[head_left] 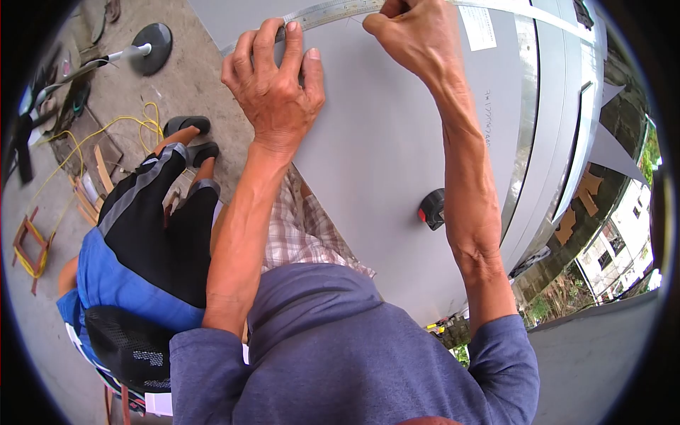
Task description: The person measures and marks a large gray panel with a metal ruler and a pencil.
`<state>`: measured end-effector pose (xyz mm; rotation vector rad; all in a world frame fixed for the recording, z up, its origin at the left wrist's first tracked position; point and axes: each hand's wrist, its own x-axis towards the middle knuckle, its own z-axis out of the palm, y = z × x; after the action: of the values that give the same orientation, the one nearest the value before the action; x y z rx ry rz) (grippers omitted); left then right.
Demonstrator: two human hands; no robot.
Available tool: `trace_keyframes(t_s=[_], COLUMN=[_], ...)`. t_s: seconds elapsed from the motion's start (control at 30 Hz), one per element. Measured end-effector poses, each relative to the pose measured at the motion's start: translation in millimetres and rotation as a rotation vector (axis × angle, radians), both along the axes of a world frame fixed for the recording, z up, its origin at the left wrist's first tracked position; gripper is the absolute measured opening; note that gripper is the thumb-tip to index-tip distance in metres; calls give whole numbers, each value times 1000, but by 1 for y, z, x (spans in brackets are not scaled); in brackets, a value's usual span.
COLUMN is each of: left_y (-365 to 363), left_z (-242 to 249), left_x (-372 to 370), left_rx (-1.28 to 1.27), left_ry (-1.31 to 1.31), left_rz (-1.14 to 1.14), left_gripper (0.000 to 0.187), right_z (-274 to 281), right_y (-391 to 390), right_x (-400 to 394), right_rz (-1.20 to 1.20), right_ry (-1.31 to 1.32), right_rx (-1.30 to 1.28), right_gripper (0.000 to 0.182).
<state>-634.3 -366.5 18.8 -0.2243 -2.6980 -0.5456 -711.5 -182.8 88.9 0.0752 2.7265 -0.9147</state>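
A grey flat sheet [368, 156] lies in front of me, with a long steel ruler [329, 12] across its far part. My left hand [275, 95] is open, fingers spread and bent, with its fingertips pressing at the ruler's near edge by the sheet's left side. Beside the ruler, my right hand [418, 39] is closed in a pinch; whatever it holds is hidden by the fingers. Thin marks show on the sheet near its thumb. A black tape measure [432, 209] with a red button rests on the sheet below my right forearm.
A white paper label [479, 28] and handwriting are on the sheet. Metal strips [549, 120] run along the right. On the left sits another person in a blue shirt [134, 276]. A yellow cord [106, 127], wood pieces [88, 202] and a round-based stand [151, 49] are on the floor.
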Motion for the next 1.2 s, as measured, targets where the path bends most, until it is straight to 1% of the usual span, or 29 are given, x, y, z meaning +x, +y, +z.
trace_keyframes(t_s=[0.07,0.1,0.13,0.17,0.2,0.3,0.33,0.37,0.43,0.5,0.6,0.67,0.73,0.77,0.8,0.87,0.9,0.93,0.97,1.03,1.1,1.13,1.17,1.2], left_y=[0,-1,-3,0,0,-2,-3,0,-1,0,-6,-3,-3,-4,-4,-4,-8,-12,-12,-20,-14,-20,-28,-29], left_z=[0,-1,-3,0,-1,1,2,2,0,-3,-7,-1,3,4,5,8,7,12,18,29,39,43,42,40], left_x=[-1,0,3,-3,-5,-4,-5,-5,-7,-7,-3,-6,-6,-6,-6,-8,-9,-9,-14,-22,-37,-42,-51,-64], left_rx=[-6,-20,-30,-37,-33,-47,-55,-59,-71,-69,-88,-81,-88,-92,-91,-90,-87,-81,-70,-90,-90,-93,-92,-89], left_ry=[-20,-24,-34,-12,-7,-1,-1,-1,32,35,46,59,39,34,29,-1,-15,-87,-163,-127,-82,-66,-141,-222], left_rz=[15,21,22,18,21,21,23,18,19,1,-11,-23,-16,-16,-19,-32,-50,-60,-70,-106,-145,-174,-224,-287], left_gripper=[36,36,36,36,35,35,35,35,36,36,37,37,37,37,36,36,36,35,34,30,24,21,19,17], right_z=[29,36,43,56,62,65,59,57,56,61,53,41,13,11,18,14,16,18,12,0,-10,-9,-9,-21], right_y=[18,28,40,54,55,53,51,48,31,15,2,0,-3,-5,-2,1,5,11,18,21,27,31,35,39], right_x=[17,26,43,76,97,167,193,217,263,301,350,389,429,437,438,446,445,442,437,437,425,417,408,403], right_rz=[-86,-166,-251,-272,-295,-395,-379,-379,-369,-420,-435,-490,-720,-804,-841,-963,-942,-931,-939,-961,-961,-933,-930,-942], right_ry=[6,-48,-105,-138,-175,-360,-406,-506,-551,-636,-573,-556,-442,-305,-254,-155,-171,-188,-121,-32,24,7,-17,19], right_rx=[-93,-221,-346,-460,-476,-635,-686,-771,-829,-830,-802,-728,-744,-906,-891,-901,-755,-600,-550,-433,-420,-439,-459,-438], right_gripper=[15,15,16,17,17,16,17,19,25,26,29,34,40,39,37,34,31,29,28,26,27,28,29,30])
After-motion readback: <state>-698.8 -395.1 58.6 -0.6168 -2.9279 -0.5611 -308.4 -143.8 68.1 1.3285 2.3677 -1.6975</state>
